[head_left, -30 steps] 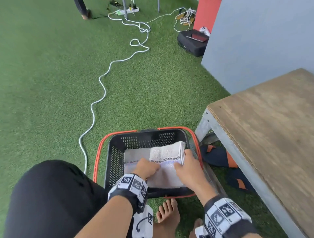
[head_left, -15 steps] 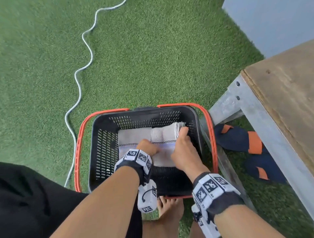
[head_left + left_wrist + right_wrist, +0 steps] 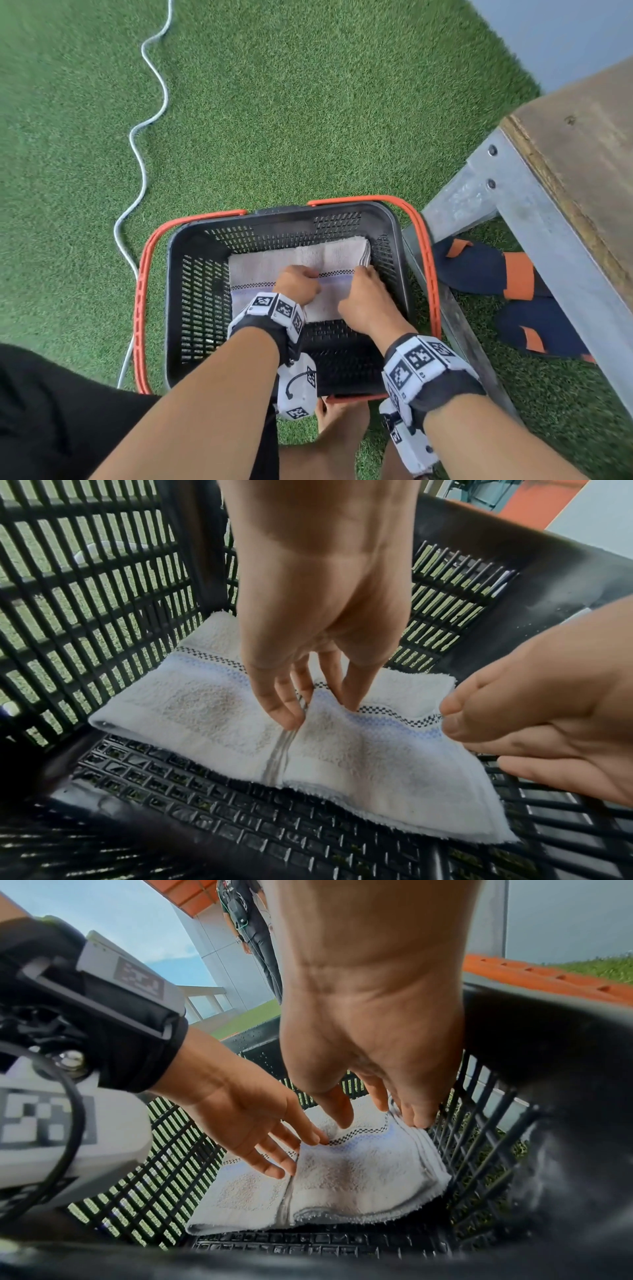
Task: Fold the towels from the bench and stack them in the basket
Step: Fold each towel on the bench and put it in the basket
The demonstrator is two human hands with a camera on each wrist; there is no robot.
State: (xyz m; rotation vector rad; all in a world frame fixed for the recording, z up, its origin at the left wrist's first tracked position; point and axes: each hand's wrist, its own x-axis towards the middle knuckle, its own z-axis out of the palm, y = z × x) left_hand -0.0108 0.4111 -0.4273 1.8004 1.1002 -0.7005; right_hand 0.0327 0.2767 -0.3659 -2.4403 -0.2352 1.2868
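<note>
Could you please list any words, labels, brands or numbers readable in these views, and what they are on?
No text can be read.
Label on the left wrist camera: print too blurred to read.
Wristbands: black-and-white square marker patterns only, no words.
Towel and basket: no lettering visible.

Count: 1 basket with 2 orange handles; 2 folded towels side by side inside; 2 hands; 1 table; 2 slippers; 1 white cable.
</note>
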